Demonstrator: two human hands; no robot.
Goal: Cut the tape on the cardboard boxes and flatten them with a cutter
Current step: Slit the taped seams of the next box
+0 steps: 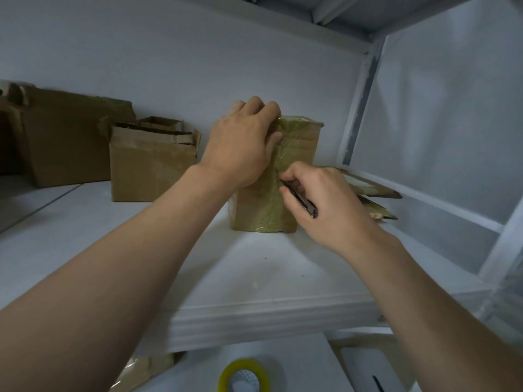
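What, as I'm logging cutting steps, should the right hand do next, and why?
Probably draw the slim black cutter along the shiny tape seam of the upright tape-wrapped brown cardboard box: the right hand grips it with its tip at the seam, and the left hand holds the box's top.

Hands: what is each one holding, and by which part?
The right hand pinches the dark cutter by its handle. The left hand grips the taped box at its top edge.
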